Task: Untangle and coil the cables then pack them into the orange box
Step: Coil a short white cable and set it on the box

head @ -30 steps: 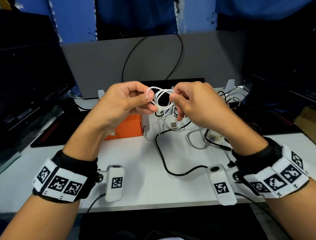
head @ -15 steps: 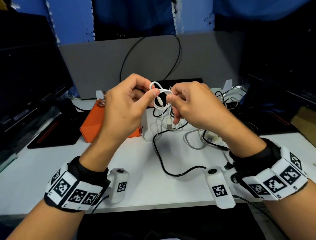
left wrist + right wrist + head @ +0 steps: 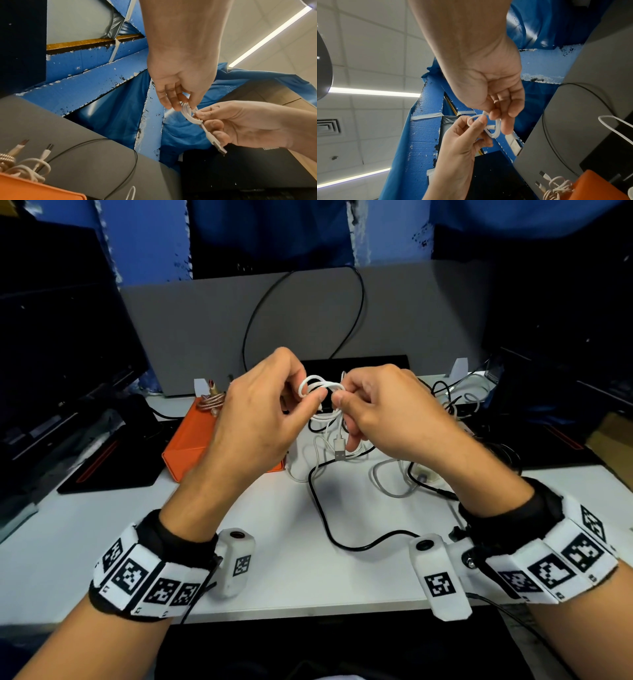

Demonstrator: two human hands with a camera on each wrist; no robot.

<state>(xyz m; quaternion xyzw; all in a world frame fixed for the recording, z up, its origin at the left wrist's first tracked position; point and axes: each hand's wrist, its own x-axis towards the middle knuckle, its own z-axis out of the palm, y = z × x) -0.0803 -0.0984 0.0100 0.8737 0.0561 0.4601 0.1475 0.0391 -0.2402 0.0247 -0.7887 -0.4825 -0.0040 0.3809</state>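
Head view shows the left hand (image 3: 260,419) and right hand (image 3: 383,416) both pinching the white cable (image 3: 320,385), a small coil held above the desk (image 3: 291,542), right of the orange box (image 3: 185,446). Keep the loops pinched flat; tuck the dangling USB plug (image 3: 339,449) before packing.

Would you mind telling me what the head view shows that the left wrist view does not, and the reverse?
Only the head view shows the white table, the black cable snaking across it and the loose tangle at the right. Only the left wrist view shows the ceiling light strip and white coiled cable in the orange box. Both show the left hand and right hand pinching the white cable coil.
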